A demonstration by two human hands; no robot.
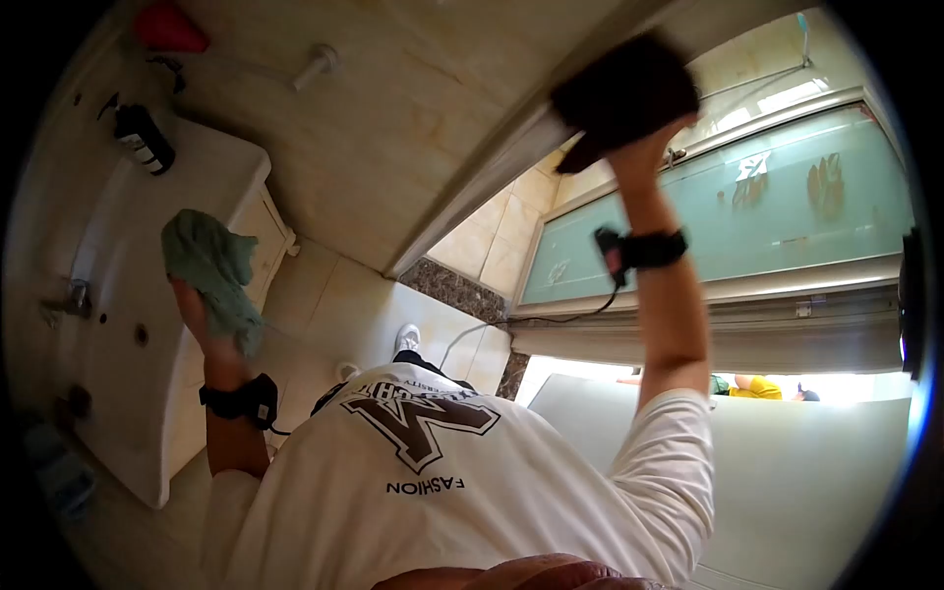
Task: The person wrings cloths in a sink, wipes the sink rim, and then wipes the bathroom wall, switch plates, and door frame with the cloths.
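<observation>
"The white shirt sits closest, printed with a big brown letter. And the cloths?"

"The dark cloth is bunched in the right hand, beside the doorway's edge. The left hand grips the green cloth, over the sink's near side."

"Anything in the way around them?"

"The pale frame runs next to the dark cloth, with the frosted glass panel beyond. A cord trails from the right wristband. Past the green cloth, the sink carries a tap and a black bottle."

"How do the cloths look?"

"Green one: crumpled, drooping. Dark one: blurred, loosely folded, with a pointed flap hanging."
</observation>
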